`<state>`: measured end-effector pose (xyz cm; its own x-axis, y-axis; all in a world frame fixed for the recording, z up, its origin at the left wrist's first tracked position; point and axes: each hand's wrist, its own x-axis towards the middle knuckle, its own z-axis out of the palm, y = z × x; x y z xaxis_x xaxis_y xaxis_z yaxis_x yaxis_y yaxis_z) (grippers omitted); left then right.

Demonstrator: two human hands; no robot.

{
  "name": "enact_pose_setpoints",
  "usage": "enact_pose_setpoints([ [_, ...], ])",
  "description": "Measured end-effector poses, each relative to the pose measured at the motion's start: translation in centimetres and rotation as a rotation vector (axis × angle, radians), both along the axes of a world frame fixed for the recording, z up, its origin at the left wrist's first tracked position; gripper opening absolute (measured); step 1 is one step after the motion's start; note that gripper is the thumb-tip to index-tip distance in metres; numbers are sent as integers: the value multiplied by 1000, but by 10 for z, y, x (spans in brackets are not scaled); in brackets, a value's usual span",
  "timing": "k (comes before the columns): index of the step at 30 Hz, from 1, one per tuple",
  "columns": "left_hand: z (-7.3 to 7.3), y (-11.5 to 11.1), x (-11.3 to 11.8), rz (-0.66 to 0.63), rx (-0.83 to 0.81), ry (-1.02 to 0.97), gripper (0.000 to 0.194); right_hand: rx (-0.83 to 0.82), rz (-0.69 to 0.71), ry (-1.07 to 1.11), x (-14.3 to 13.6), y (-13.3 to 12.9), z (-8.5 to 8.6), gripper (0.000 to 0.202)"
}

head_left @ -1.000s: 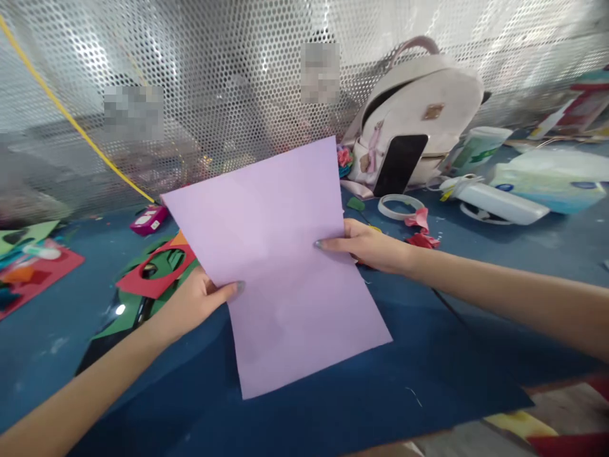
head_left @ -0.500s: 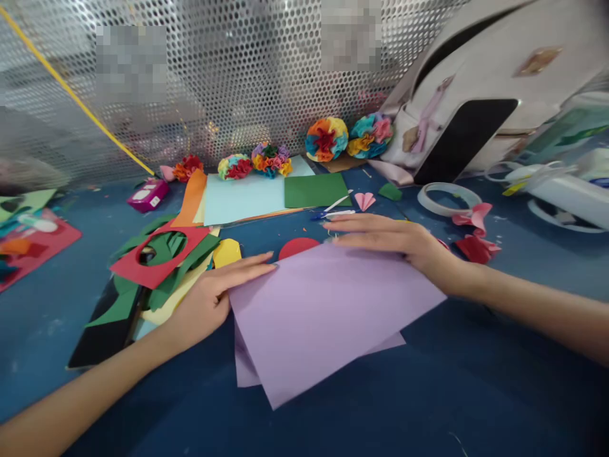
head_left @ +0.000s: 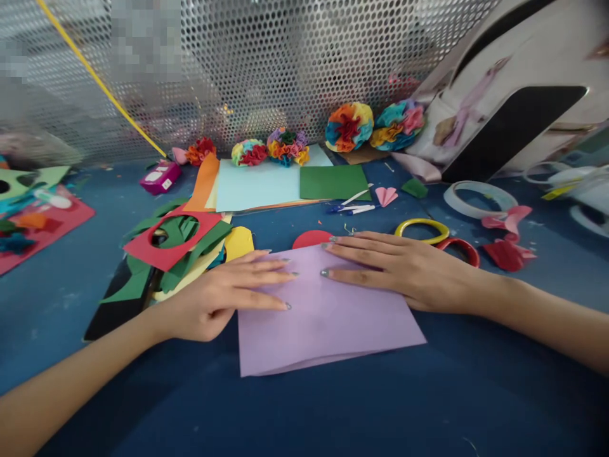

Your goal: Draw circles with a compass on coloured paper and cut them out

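A folded sheet of purple paper (head_left: 323,336) lies on the blue table in front of me, its two layers almost lined up along the near edge. My left hand (head_left: 233,292) rests on the paper's left side, fingers stretched out and spread. On its upper right part lies my right hand (head_left: 404,266), palm down with the fingers extended. Just behind the paper, a red paper circle (head_left: 311,239) is partly covered. Scissors with a yellow handle loop (head_left: 422,230) and a red handle loop (head_left: 461,251) sit behind my right hand, their blades hidden.
Paper scraps (head_left: 176,238) lie on a black object at left. Light blue (head_left: 257,187) and green sheets (head_left: 333,183) are farther back, near crinkled paper flowers (head_left: 349,127). A tape roll (head_left: 478,198), a phone (head_left: 518,130) and a pale bag (head_left: 571,63) stand right, before a perforated metal screen (head_left: 266,70).
The upper layer of the purple paper has swung into line with the lower one and lies flatter. Both hands have moved onto its surface. The view has shifted slightly left.
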<state>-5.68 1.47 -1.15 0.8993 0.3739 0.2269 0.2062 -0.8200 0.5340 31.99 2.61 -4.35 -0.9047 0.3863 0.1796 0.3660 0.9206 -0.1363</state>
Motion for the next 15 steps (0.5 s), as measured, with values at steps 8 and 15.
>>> enact_pose_setpoints([
  [8, -9, -17, 12, 166, 262, 104, 56, -143, -25, 67, 1, 1, 1, 88],
  [15, -22, -21, 22, 136, 354, 357, 57, -194, -54, 212, -3, -14, 10, 71],
])
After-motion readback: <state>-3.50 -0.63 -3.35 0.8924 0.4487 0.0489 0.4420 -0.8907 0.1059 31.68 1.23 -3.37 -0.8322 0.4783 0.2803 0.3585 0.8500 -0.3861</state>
